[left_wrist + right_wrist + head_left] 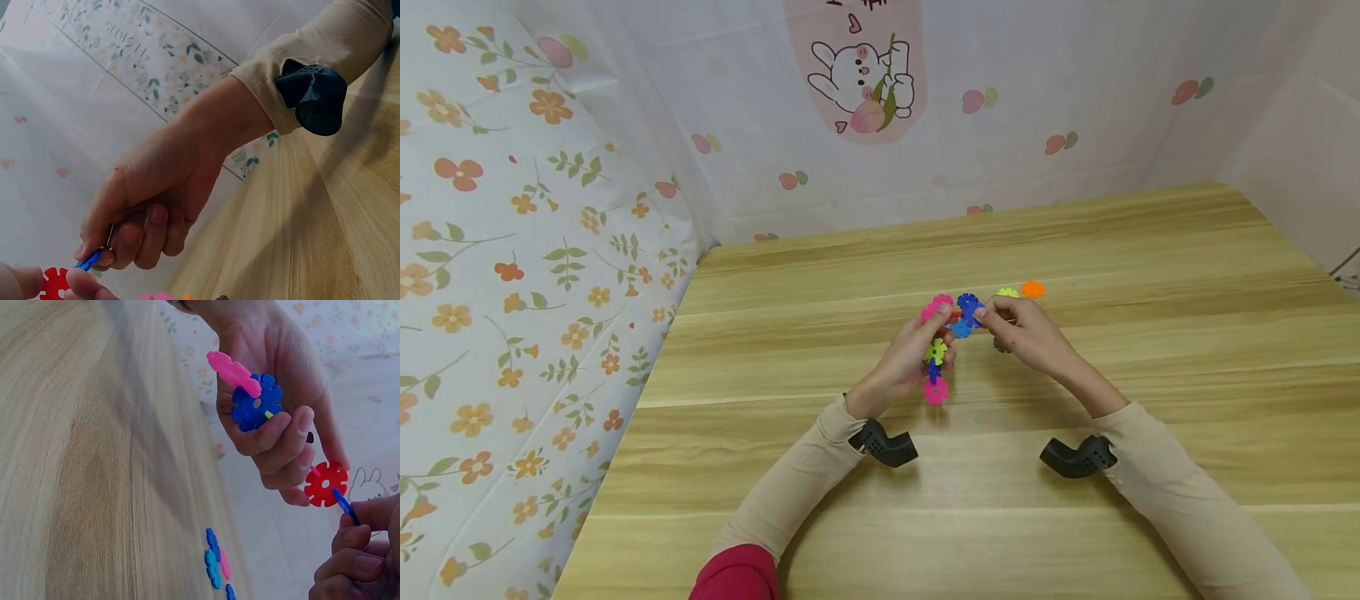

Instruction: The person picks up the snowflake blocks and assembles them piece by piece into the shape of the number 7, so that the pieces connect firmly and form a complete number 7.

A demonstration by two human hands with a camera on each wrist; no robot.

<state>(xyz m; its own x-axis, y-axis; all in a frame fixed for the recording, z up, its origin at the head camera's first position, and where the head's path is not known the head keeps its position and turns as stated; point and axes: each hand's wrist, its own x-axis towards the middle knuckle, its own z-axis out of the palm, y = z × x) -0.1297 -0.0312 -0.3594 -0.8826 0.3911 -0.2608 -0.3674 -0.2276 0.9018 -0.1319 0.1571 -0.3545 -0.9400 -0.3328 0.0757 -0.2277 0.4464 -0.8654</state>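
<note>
Over a wooden table [1075, 250] my left hand [917, 350] grips a chain of plastic snowflake discs [936, 367]: pink, blue and green ones hang below the palm. In the right wrist view the left hand's fingers [281, 434] curl round a pink disc [232, 370] and a blue disc [256, 403], with a red disc [325, 483] at the fingertips. My right hand [1022, 329] pinches a dark blue disc [345, 505] edge-on against the red one. In the left wrist view the right hand [150, 194] holds that blue disc [90, 259] close to the red disc [55, 282].
A yellow-green disc [1007, 292] and an orange disc [1032, 289] lie loose on the table just beyond my right hand. Patterned cloth walls [512, 250] close in the table at the left and back. A black camera mount [883, 443] sits on each wrist.
</note>
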